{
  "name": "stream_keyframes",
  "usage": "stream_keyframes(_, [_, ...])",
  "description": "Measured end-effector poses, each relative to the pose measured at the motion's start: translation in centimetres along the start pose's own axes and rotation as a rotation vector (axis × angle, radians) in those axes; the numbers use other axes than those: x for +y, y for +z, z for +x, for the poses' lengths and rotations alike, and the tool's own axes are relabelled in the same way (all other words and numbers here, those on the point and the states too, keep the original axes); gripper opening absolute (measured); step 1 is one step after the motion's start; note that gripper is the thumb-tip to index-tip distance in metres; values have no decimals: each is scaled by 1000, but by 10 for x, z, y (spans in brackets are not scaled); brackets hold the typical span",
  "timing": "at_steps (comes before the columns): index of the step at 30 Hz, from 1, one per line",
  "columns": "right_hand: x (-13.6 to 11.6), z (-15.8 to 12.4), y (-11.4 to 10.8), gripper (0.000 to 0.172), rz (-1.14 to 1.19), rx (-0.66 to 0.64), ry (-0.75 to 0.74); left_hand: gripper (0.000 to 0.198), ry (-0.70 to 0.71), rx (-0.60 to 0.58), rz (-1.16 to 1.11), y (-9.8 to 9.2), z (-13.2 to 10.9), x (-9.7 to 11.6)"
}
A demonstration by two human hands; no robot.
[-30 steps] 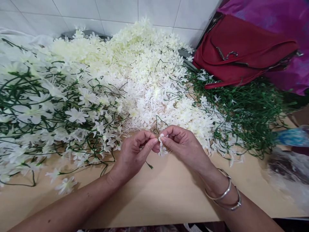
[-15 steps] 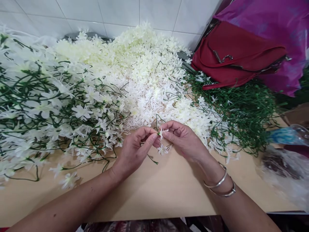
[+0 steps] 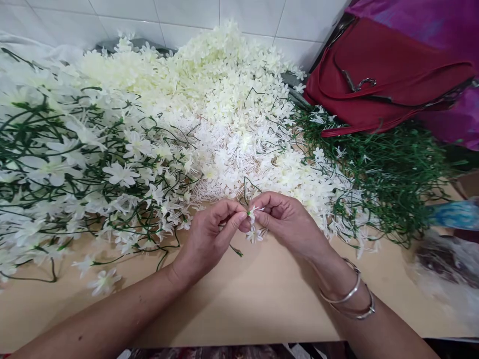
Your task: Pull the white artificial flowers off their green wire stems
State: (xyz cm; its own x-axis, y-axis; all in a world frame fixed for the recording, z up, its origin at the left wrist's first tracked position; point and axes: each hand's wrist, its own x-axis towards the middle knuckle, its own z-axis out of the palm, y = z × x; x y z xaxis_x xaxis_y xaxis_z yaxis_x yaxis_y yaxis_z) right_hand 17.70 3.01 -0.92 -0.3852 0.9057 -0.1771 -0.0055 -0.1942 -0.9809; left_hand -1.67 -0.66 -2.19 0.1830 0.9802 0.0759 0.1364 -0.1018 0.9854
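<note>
My left hand (image 3: 209,229) pinches a thin green artificial flower stem (image 3: 236,251) between thumb and forefinger. At its tip is a small white artificial flower (image 3: 252,215). My right hand (image 3: 290,219) is closed in a pinch on this flower from the other side, its fingertips at the petals. A second white flower (image 3: 255,234) hangs just below the fingers. Part of the green stem also rises above the hands. Exactly which petals lie between the right fingertips is too small to make out.
Assembled white flowers on green stems (image 3: 48,169) are heaped at left. Loose white blossoms (image 3: 224,75) pile up against the tiled wall (image 3: 187,15). Bare green stems (image 3: 392,174) lie at right, below a red handbag (image 3: 396,70). A plastic bag (image 3: 449,264) sits on the table (image 3: 239,299) at right.
The fingertips of both hands have come slightly closer together around the flower. The whole view has shifted a little; the heaps lie as before.
</note>
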Motion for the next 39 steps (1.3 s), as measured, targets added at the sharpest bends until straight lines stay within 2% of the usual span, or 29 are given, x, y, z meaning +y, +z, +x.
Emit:
stream_keyframes(5, [-1,0,1,29,-5,-12,11,13,-3,20,46,1,0,0])
stream_keyframes(9, [1,1,2,31,13,7,-3,15,-23,15,-25,2,2,-1])
stream_keyframes(12, [-5,0,-2,31,-23,35,-64,17,-31,9,-96,2,3,2])
stream_keyframes(15, [-18,-3,-14,25,-129,72,-164,17,-28,27,-200,1,4,6])
stream_keyframes(17, [-24,-6,-24,21,-242,21,-180,17,-25,44,-258,0,4,9])
stream_keyframes(22, [-25,-8,-40,12,-528,-227,-123,18,-14,78,-269,-5,3,16])
stream_keyframes(25, [-21,-7,-41,6,-665,-301,-156,17,-30,14,-236,-8,2,17])
stream_keyframes(28, [-19,-6,-40,11,-807,-321,-240,18,-49,-102,-179,-9,1,14])
stream_keyframes(30, [-18,-5,-41,16,-882,-261,-271,17,-50,-120,-80,-9,0,9])
stream_keyframes(32, [-16,-4,-43,16,-905,-147,-298,15,-13,-66,108,-9,-1,5])
stream_keyframes(36, [-14,-1,-45,11,-778,64,-351,8,190,59,552,-10,-3,2])
stream_keyframes(39, [-11,0,-41,8,-650,153,-356,19,329,83,756,-11,-4,8])
